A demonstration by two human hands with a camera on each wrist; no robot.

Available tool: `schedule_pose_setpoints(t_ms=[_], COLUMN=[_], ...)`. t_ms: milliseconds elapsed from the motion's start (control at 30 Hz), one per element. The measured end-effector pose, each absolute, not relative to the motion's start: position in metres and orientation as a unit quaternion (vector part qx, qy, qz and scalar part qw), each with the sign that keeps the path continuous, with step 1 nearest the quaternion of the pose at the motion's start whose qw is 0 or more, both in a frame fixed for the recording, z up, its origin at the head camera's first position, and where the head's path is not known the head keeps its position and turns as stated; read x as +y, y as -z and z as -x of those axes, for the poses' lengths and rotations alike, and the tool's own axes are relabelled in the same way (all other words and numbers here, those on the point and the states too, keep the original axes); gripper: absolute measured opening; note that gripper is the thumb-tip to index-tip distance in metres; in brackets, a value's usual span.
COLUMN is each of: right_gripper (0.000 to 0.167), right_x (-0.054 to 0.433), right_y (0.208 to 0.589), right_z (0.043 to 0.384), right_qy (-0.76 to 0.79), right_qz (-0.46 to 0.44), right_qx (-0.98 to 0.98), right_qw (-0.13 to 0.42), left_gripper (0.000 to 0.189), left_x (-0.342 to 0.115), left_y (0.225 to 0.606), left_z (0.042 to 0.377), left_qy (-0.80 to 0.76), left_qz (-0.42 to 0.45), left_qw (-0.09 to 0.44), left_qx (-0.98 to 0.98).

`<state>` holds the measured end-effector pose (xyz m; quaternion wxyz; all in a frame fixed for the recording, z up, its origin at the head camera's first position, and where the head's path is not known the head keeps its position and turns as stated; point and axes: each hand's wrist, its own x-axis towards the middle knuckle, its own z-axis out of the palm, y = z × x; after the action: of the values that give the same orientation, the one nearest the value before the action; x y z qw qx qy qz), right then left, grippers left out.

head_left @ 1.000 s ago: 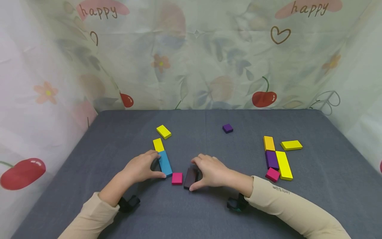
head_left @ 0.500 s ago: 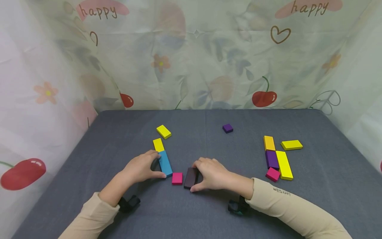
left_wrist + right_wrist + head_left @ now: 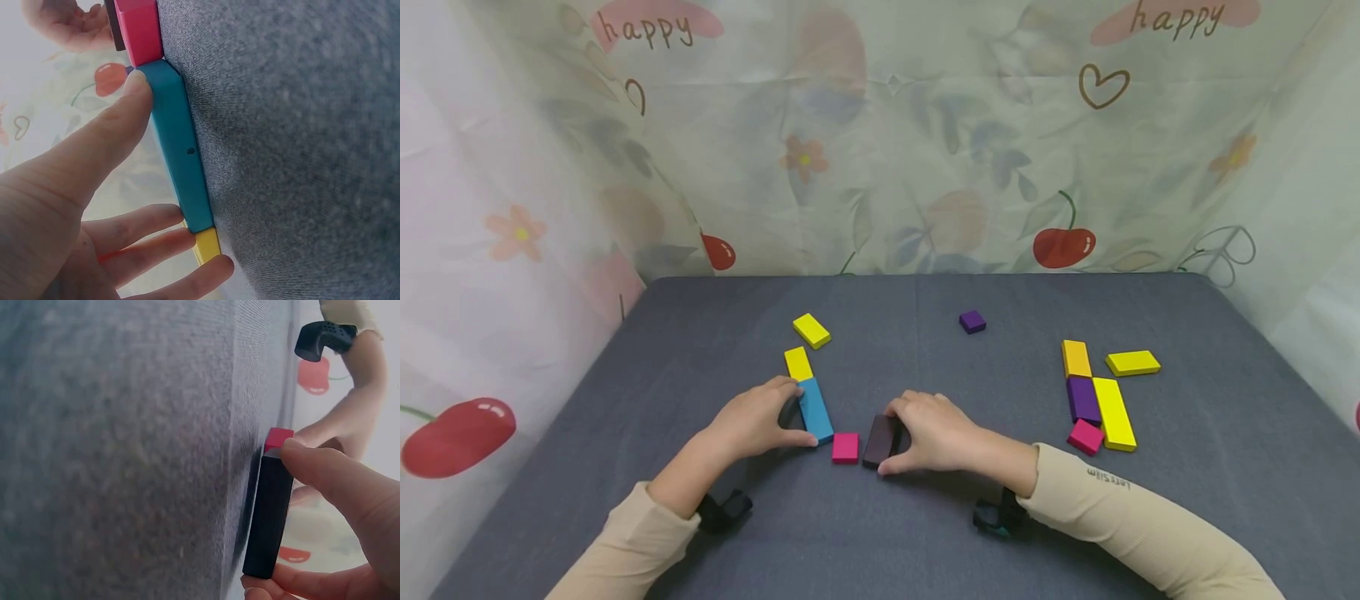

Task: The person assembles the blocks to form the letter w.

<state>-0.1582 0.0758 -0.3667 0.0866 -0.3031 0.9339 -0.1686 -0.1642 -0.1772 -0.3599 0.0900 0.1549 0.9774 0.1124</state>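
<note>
My left hand (image 3: 751,421) holds a blue block (image 3: 816,411) lengthwise, thumb at its near end and fingers at its far end. Beyond that end lies a small yellow block (image 3: 798,363), touching it. At the near corner of the blue block sits a pink square block (image 3: 846,448). My right hand (image 3: 936,433) pinches a black block (image 3: 269,515) between thumb and fingertips at its two ends. This black block stands just right of the pink one, a narrow gap between them in the head view, with a dark shadow along its underside in the right wrist view.
Another yellow block (image 3: 812,331) and a small purple block (image 3: 972,322) lie farther back. On the right, an orange block (image 3: 1076,359), a purple block (image 3: 1083,400), a long yellow block (image 3: 1115,414) and a pink block (image 3: 1086,437) form a cluster, beside a yellow block (image 3: 1132,363).
My right hand and the black block have shifted slightly away from me, toward the back of the table. The left hand and the blue block stay in place.
</note>
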Motion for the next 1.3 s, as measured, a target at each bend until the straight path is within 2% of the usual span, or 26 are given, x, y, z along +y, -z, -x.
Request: schedule_pose_setpoints(t_ms=[1300], right_gripper=[0.063], right_x=[0.074], right_y=[0.366], right_z=[0.181], right_qy=[0.177], right_qz=[0.258], right_qx=[0.947], right_qw=[0.078], left_gripper=[0.078], left_x=[-0.177], left_y=[0.360], left_z=[0.165], left_qy=[-0.113], left_qz=[-0.151], left_qw=[0.093], left_qx=[0.978])
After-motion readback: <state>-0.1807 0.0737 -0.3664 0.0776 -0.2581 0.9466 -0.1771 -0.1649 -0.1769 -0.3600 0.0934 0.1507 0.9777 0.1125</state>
